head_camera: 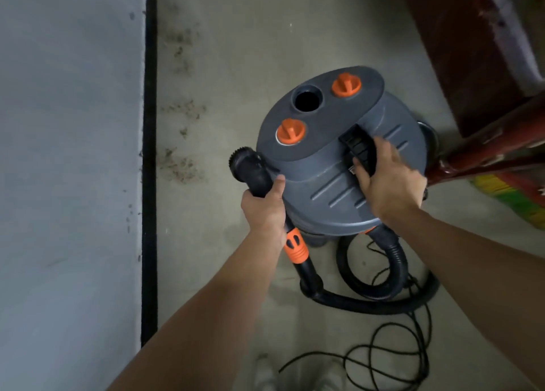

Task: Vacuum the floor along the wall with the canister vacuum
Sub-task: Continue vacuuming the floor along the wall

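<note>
Vacuum: a grey drum with two orange knobs on its lid, standing on the floor near the wall.
Left hand: the left hand is closed around the black nozzle, thumb along the tube, brush end pointing forward.
Right hand: the right hand is blurred, with its fingers and thumb wrapped over the black carry handle on the lid.
Handling: the drum is probably rigid and fairly heavy, so it is best lifted or dragged by the carry handle. The nozzle is light and stiff.
Hose: the ribbed hose is flexible and loops behind the drum. It may tug or snag.
Cord: a thin cord lies in loose coils by the feet and looks like a trip and tangle risk.
Floor: bare, dull concrete with patches of dirt just beside the baseboard.
Room: a pale grey wall is at the left. Red furniture crowds the drum at the right.
</note>
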Demonstrator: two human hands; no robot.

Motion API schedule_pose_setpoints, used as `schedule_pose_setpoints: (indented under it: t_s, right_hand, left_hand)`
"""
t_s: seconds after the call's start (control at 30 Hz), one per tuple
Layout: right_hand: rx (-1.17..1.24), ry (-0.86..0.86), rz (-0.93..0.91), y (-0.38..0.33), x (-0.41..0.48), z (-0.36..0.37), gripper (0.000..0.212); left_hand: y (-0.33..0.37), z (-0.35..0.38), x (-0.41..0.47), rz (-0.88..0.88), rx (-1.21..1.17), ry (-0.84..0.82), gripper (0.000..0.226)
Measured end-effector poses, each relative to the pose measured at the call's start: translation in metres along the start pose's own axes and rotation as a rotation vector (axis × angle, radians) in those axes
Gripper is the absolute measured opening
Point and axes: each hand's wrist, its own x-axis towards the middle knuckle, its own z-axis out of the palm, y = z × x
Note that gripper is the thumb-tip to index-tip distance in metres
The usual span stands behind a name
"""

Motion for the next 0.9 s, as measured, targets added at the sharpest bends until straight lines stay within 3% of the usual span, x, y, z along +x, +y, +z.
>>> schedule_pose_setpoints:
  t_s: [0.23, 0.43, 0.9]
  right_hand:
    - [-0.018, -0.032, -0.097, 0.006, 0.084, 0.004, 0.048]
    - [-0.050, -0.005, -0.081, -0.002, 0.169, 0.015, 0.048]
    - [-0.077, -0.050, 0.032, -0.046, 0.337, 0.049, 0.042]
  left_hand:
    - [0.025, 0.050, 0.047, -0.070, 0.003, 0.083, 0.035]
    - [0.071, 0.100, 0.099, -0.073, -0.037, 0.004, 0.042]
    - [0.195, 0.196, 0.210, 0.041, 0.159, 0.021, 0.038]
